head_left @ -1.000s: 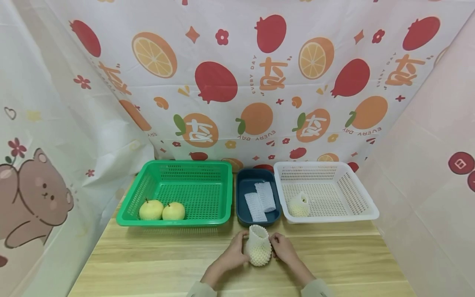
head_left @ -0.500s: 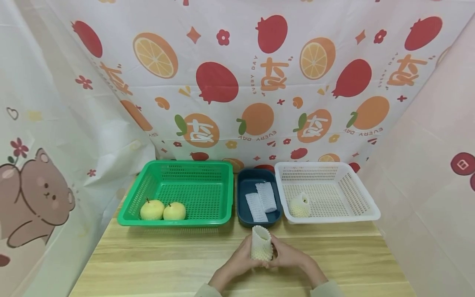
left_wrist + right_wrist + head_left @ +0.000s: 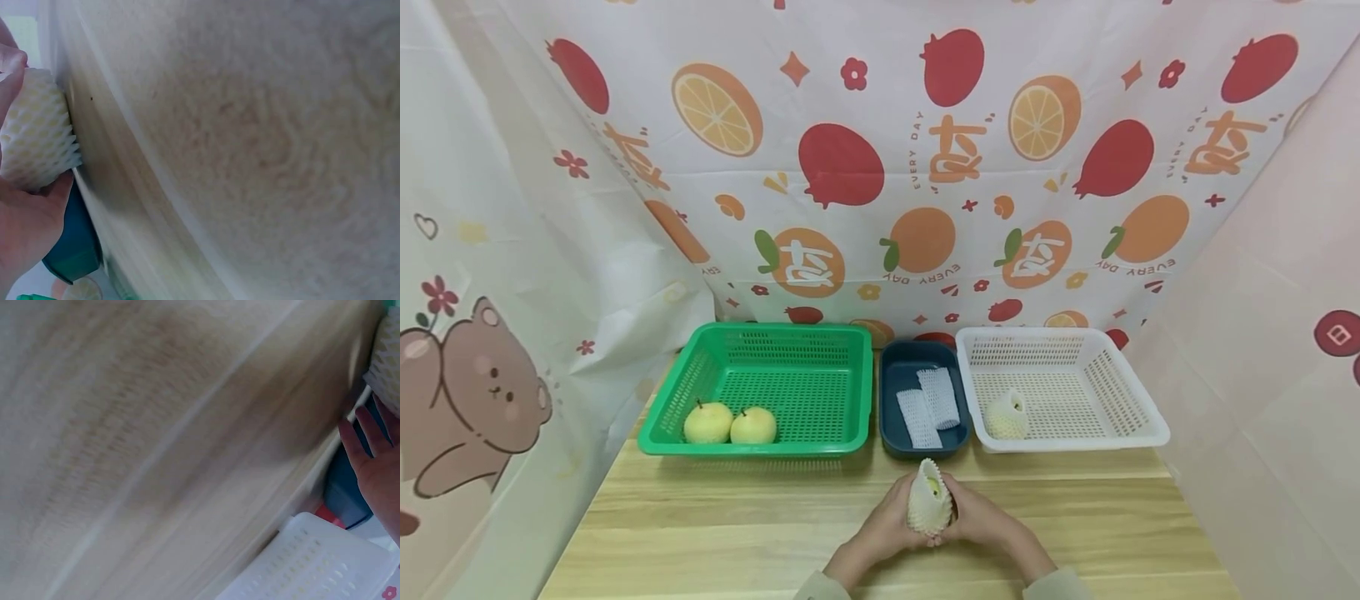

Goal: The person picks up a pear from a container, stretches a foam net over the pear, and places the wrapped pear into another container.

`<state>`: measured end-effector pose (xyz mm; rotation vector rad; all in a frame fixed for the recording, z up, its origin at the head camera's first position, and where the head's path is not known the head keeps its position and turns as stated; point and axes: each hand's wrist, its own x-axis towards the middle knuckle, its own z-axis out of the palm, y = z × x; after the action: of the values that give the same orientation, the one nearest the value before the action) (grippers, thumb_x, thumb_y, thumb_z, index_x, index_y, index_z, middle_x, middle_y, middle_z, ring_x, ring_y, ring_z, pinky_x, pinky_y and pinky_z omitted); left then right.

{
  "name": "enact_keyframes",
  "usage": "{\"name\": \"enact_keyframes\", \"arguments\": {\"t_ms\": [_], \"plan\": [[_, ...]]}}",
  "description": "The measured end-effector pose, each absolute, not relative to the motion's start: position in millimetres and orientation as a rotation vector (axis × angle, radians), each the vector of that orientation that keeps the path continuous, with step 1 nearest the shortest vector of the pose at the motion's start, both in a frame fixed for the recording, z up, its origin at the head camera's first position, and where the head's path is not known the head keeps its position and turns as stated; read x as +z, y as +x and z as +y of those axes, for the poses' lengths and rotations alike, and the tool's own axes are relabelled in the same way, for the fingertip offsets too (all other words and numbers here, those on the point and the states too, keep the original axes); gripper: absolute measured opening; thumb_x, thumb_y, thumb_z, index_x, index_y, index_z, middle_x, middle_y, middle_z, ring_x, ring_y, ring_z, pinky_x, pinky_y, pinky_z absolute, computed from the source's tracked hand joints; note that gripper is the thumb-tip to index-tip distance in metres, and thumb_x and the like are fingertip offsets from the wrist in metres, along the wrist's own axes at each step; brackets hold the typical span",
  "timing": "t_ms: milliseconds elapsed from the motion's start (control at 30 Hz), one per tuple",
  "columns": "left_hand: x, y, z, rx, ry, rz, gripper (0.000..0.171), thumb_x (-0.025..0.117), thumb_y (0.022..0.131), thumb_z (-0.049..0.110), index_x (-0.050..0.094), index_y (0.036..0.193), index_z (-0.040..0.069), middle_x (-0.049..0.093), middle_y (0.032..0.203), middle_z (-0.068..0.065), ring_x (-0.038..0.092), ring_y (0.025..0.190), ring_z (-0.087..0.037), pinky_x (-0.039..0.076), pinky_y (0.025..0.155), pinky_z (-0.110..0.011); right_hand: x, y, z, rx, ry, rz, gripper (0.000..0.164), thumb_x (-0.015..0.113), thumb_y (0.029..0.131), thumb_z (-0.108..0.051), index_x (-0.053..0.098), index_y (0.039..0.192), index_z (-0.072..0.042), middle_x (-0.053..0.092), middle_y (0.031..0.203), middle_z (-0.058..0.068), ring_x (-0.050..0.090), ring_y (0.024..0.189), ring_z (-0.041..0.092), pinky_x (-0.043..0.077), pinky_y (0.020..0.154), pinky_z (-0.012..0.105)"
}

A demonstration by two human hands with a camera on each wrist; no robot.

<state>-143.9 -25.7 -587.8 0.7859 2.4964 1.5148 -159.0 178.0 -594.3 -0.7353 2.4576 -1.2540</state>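
Note:
A yellow pear in a white foam net sleeve (image 3: 929, 503) stands upright over the near part of the table, its stem showing through the sleeve's open top. My left hand (image 3: 891, 518) holds it from the left and my right hand (image 3: 976, 514) from the right, fingertips meeting at its near side. In the left wrist view, thumb and fingers curve round the foam net (image 3: 39, 131). At the right wrist view's edge, the fingers of my right hand (image 3: 378, 459) lie by the sleeve. Two bare yellow pears (image 3: 707, 423) sit in the green basket (image 3: 752, 450).
Behind the hands, a dark blue bin (image 3: 891, 442) contains two flat foam net sleeves (image 3: 919, 418). To its right, a white basket (image 3: 1075, 442) holds another sleeved pear (image 3: 1006, 417). All three containers stand along the back of the wooden table (image 3: 737, 533).
The right hand has come fully against the sleeved pear, and the hands have closed in round it. The sleeve's top has narrowed and tipped, so the pear's stem now shows.

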Motion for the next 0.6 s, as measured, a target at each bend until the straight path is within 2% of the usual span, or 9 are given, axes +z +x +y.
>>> {"name": "enact_keyframes", "arguments": {"t_ms": [133, 333, 600], "plan": [[-589, -145, -26, 1.432, 0.761, 2.544, 0.100, 0.087, 0.059, 0.025, 0.030, 0.138, 0.003, 0.042, 0.131, -0.013, 0.040, 0.119, -0.028, 0.032, 0.100, -0.042, -596, -158, 177, -1.202, -0.756, 2.534, 0.098, 0.086, 0.058, -0.030, 0.033, 0.139, -0.015, 0.050, 0.126, 0.001, 0.047, 0.110, 0.014, 0.038, 0.095, 0.034], [-593, -145, -31, 1.189, 0.755, 2.676, 0.098, 0.084, 0.061, 0.035, 0.031, 0.134, -0.003, 0.040, 0.134, -0.024, 0.025, 0.128, -0.043, 0.021, 0.103, -0.052, -599, -159, 175, -1.167, -0.769, 2.570, 0.096, 0.087, 0.057, -0.034, 0.036, 0.137, -0.016, 0.052, 0.125, 0.000, 0.049, 0.111, 0.016, 0.039, 0.094, 0.037], [-603, -143, -32, 1.144, 0.745, 2.714, 0.097, 0.081, 0.064, 0.042, 0.030, 0.134, -0.002, 0.043, 0.133, -0.022, 0.023, 0.129, -0.043, 0.019, 0.104, -0.051, -603, -160, 176, -1.114, -0.781, 2.622, 0.095, 0.085, 0.057, -0.040, 0.037, 0.135, -0.015, 0.052, 0.125, 0.001, 0.049, 0.112, 0.019, 0.039, 0.094, 0.040]]}}
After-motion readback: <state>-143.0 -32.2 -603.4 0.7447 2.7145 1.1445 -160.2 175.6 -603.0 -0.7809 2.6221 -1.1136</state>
